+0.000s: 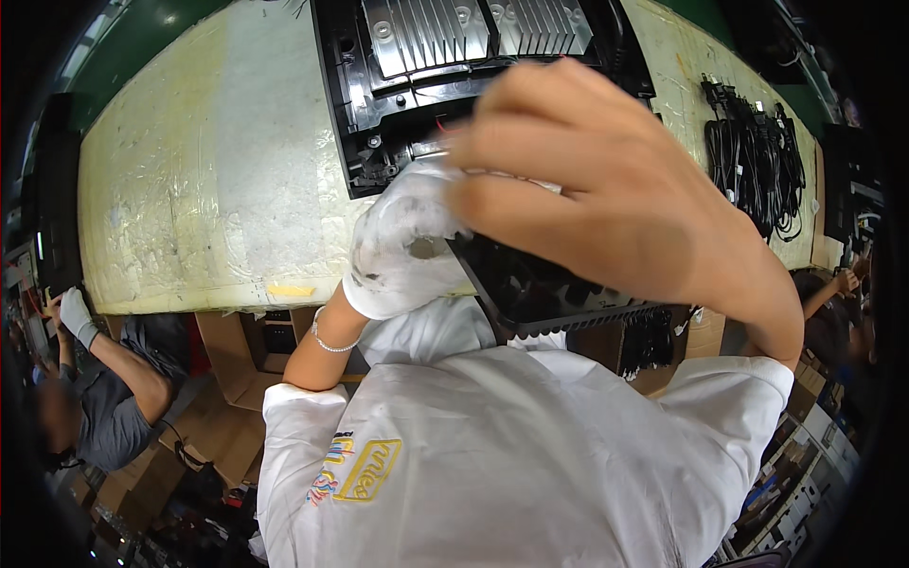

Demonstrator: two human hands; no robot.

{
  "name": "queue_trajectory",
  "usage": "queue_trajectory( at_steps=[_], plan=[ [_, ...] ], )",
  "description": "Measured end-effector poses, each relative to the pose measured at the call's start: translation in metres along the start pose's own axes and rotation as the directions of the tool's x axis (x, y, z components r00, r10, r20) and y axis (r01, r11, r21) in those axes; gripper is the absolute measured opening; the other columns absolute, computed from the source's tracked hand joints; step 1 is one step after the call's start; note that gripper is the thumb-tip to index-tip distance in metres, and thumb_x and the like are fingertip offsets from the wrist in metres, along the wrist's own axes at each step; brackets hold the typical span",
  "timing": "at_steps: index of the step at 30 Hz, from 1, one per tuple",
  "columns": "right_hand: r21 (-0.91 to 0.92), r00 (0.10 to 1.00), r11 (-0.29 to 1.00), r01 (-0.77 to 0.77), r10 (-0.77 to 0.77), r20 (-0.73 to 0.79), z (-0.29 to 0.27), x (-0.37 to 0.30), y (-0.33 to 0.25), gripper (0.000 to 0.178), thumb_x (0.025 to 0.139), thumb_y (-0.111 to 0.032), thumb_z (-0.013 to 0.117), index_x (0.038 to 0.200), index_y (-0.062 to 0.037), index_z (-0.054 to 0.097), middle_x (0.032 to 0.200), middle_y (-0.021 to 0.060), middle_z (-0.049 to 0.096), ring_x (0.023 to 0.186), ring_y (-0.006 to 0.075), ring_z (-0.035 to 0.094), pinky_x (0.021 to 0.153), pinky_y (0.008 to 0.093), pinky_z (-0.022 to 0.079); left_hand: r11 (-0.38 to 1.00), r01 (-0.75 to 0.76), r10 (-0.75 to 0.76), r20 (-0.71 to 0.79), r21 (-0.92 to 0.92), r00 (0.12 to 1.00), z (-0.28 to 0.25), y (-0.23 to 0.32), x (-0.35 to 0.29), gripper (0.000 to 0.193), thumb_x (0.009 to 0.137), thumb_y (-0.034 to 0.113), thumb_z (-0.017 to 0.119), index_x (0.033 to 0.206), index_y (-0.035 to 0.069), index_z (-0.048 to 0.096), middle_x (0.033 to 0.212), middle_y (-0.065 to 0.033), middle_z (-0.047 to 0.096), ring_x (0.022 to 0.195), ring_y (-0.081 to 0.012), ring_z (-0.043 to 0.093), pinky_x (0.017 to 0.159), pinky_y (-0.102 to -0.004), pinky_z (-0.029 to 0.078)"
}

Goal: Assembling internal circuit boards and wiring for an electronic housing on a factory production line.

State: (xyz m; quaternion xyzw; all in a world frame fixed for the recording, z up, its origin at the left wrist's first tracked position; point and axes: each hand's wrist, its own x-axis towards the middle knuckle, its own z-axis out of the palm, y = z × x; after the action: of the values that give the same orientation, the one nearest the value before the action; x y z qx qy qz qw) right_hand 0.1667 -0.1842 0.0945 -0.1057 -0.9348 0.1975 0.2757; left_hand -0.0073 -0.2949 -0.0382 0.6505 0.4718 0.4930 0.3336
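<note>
My left hand (402, 241), in a stained white glove, reaches over the table's near edge. It lies against a black plastic panel (530, 295) with a ridged edge; its fingers are hidden behind my right hand. My bare right hand (597, 180) is raised in front, blurred by motion, with its fingers curled together. What they pinch, if anything, does not show. Beyond both hands lies a black plastic housing (352, 118) with finned silver heat sinks (431, 36) and a thin red wire, partly covered by my right hand.
The table (189, 189) has a yellowish, film-covered top. Bundled black power cords (753, 156) lie at its right end. Cardboard boxes (222, 435) stand below the near edge. A co-worker with a gloved hand (76, 317) is at the far left; another person's arm (833, 289) shows at the right.
</note>
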Motion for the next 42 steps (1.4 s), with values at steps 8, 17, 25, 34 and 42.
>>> queue_trajectory(
  at_steps=[8, 17, 25, 34, 42],
  plan=[
    [0.053, 0.894, 0.993, -0.102, 0.068, 0.443, -0.007, -0.008, 0.007, 0.019, 0.063, 0.001, 0.068, 0.082, 0.0009, 0.065, 0.080, 0.0061, 0.057, 0.079, 0.0259, 0.051, 0.070, 0.0353, 0.046, 0.929, -0.371, 0.369, -0.091, -0.002, 0.925, 0.004, -0.008, 0.020, 0.038, 0.055, -0.005, 0.075, 0.086, 0.008, 0.060, 0.104, -0.0095, 0.061, 0.100, -0.0281, 0.062, 0.081, -0.0372, 0.053],
    [-0.173, 0.894, 0.980, -0.099, 0.163, 0.417, 0.000, 0.006, -0.002, 0.016, 0.065, 0.002, 0.066, 0.081, 0.0018, 0.062, 0.084, 0.0102, 0.060, 0.084, 0.0274, 0.054, 0.074, 0.0361, 0.048, 0.936, -0.348, 0.351, -0.074, 0.049, 0.933, 0.000, -0.006, 0.014, 0.038, 0.054, 0.001, 0.078, 0.088, 0.010, 0.061, 0.100, -0.0050, 0.060, 0.092, -0.0250, 0.060, 0.082, -0.0378, 0.048],
    [-0.313, 0.965, 0.927, -0.207, 0.141, -0.220, -0.026, -0.053, -0.023, 0.038, 0.078, -0.031, 0.078, 0.089, -0.0001, 0.059, 0.107, 0.0191, 0.061, 0.094, 0.0324, 0.059, 0.074, 0.0388, 0.049, 0.955, -0.295, 0.290, -0.127, -0.022, 0.949, 0.001, 0.006, 0.012, 0.040, 0.058, 0.000, 0.079, 0.093, 0.009, 0.062, 0.104, -0.0079, 0.062, 0.096, -0.0268, 0.062, 0.083, -0.0369, 0.050],
    [-0.484, 0.960, 0.836, -0.258, 0.279, -0.029, -0.053, -0.120, -0.053, 0.029, 0.069, -0.013, 0.080, 0.077, -0.0009, 0.055, 0.118, 0.0185, 0.059, 0.105, 0.0360, 0.055, 0.087, 0.0422, 0.046, 0.793, -0.503, 0.552, -0.054, 0.344, 0.832, -0.023, 0.046, 0.020, 0.043, 0.063, 0.007, 0.082, 0.099, 0.006, 0.059, 0.108, -0.0115, 0.061, 0.093, -0.0271, 0.059, 0.080, -0.0389, 0.049],
    [-0.129, 0.909, 0.969, -0.211, 0.146, -0.391, -0.090, 0.029, 0.103, 0.046, 0.099, -0.039, 0.053, 0.092, 0.0053, 0.062, 0.108, 0.0203, 0.060, 0.111, 0.0292, 0.053, 0.096, 0.0377, 0.039, 0.790, 0.404, -0.310, -0.269, 0.461, 0.912, -0.103, 0.080, 0.161, 0.034, 0.099, 0.032, 0.055, 0.109, 0.000, 0.057, 0.100, -0.0090, 0.062, 0.095, -0.0185, 0.060, 0.093, -0.0306, 0.049]
  ],
)
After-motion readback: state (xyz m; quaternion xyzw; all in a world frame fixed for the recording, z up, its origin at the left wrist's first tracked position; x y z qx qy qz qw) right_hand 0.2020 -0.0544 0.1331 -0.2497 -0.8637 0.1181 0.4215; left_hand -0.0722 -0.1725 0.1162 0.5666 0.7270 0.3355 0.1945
